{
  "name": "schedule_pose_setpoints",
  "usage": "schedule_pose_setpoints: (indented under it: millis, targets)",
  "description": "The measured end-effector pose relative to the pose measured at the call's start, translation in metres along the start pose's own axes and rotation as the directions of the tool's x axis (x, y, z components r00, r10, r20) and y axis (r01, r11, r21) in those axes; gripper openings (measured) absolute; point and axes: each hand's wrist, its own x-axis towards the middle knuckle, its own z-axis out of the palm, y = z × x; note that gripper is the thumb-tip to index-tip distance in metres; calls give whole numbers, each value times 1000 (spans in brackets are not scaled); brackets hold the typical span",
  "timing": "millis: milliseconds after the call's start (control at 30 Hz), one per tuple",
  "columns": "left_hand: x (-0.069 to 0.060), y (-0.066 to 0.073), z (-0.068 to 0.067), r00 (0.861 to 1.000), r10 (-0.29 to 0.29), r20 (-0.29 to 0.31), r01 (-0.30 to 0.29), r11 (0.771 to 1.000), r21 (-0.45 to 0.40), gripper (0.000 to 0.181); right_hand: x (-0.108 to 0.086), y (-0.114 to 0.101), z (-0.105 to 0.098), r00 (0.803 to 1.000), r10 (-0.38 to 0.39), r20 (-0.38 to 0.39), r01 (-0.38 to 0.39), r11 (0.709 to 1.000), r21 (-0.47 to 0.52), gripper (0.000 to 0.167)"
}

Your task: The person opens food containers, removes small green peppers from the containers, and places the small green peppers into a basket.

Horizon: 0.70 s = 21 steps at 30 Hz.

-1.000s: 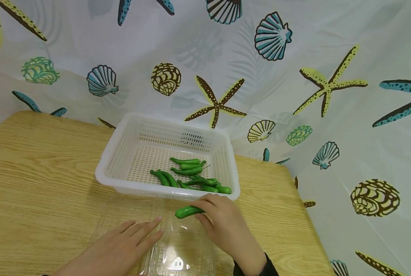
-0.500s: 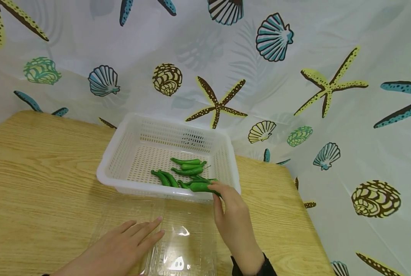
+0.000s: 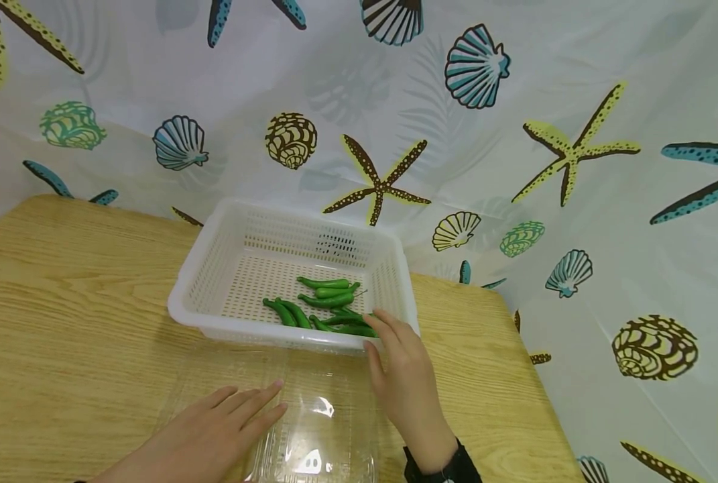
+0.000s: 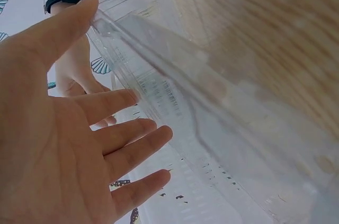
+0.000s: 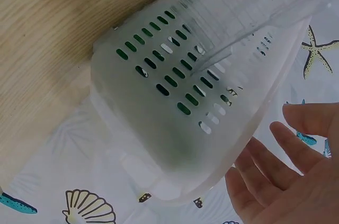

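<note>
Several green chili peppers (image 3: 330,300) lie in the white plastic basket (image 3: 244,327), mostly toward its front right. My right hand (image 3: 408,379) reaches over the basket's front right corner, its fingertips beside the nearest peppers. In the right wrist view, the fingers of the right hand (image 5: 286,176) look relaxed and spread at the rim, with no pepper visible in them. My left hand (image 3: 208,429) lies with straight fingers on the clear plastic clamshell container (image 3: 340,429). The left wrist view shows the left hand (image 4: 69,134) spread along the container's edge (image 4: 127,86).
A wooden table (image 3: 69,322) carries both the basket and the container, which stands right in front of the basket. Behind the table hangs a white sheet (image 3: 232,80) printed with shells and starfish.
My right hand carried a pepper from above the container back to the basket's front right corner and let it go there. My left hand has stayed on the container.
</note>
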Motion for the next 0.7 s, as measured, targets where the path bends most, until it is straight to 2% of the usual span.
schedule_pose_setpoints:
  millis: [133, 333, 400, 567, 700]
  targets:
    - [1, -2, 0, 1000, 5, 8, -5, 1000, -10, 88, 2, 2, 0, 1000, -17, -16, 17, 1000, -17, 39]
    - [2, -5, -1, 1000, 20, 4, -20, 1000, -2, 83, 2, 6, -5, 1000, -3, -10, 2, 1000, -29, 38]
    - [3, -5, -2, 1000, 12, 27, -12, 1000, -12, 82, 0, 9, -7, 1000, 0, -5, 0, 999, -40, 39]
    - [4, -11, -9, 993, -37, 112, 45, 997, -67, 73, -10, 22, -14, 1000, -11, 3, 11, 997, -71, 39]
    - [5, -22, -20, 991, -94, 94, 102, 991, -88, 57, -18, 38, -23, 999, -48, 16, 49, 996, -80, 37]
